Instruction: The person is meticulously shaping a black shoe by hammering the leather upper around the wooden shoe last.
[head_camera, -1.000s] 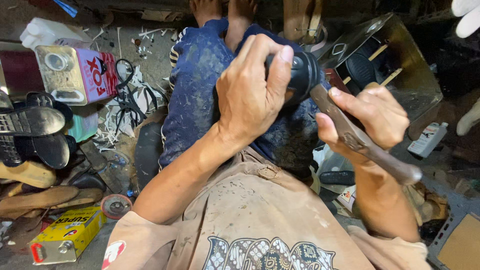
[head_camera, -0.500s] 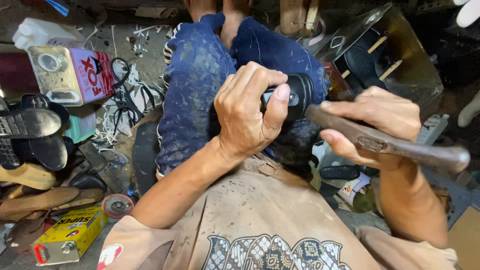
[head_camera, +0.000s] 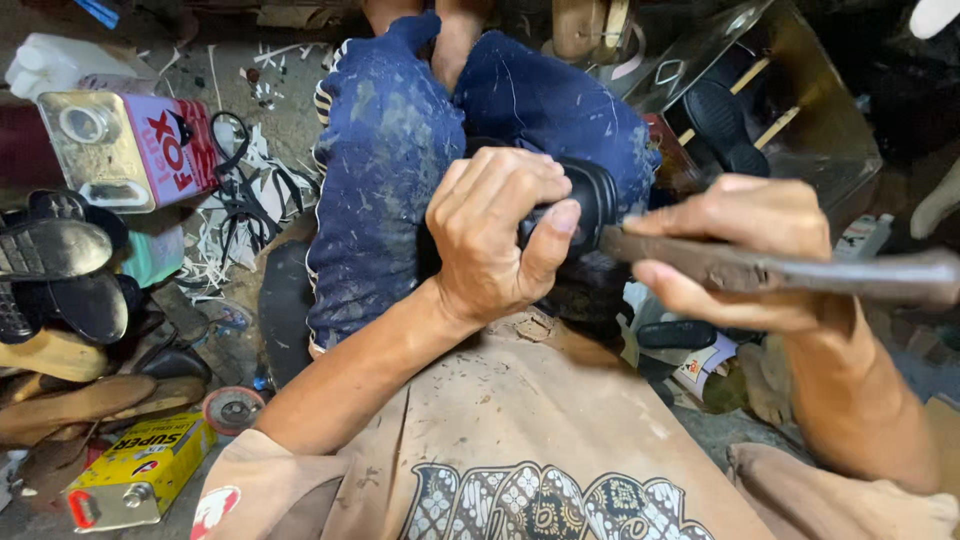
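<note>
Black shoe (head_camera: 590, 205) at frame centre, resting on the blue-trousered lap (head_camera: 385, 170); left hand (head_camera: 495, 235) wraps it, fingers closed tight. Right hand (head_camera: 745, 250), fingers curled around a worn metal hammer-like tool (head_camera: 800, 272), has swung its handle from steeply tilted to near level, head touching the shoe's edge.

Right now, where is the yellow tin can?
In the head view, the yellow tin can lies at lower left on the floor, beside a small round disc.
</note>
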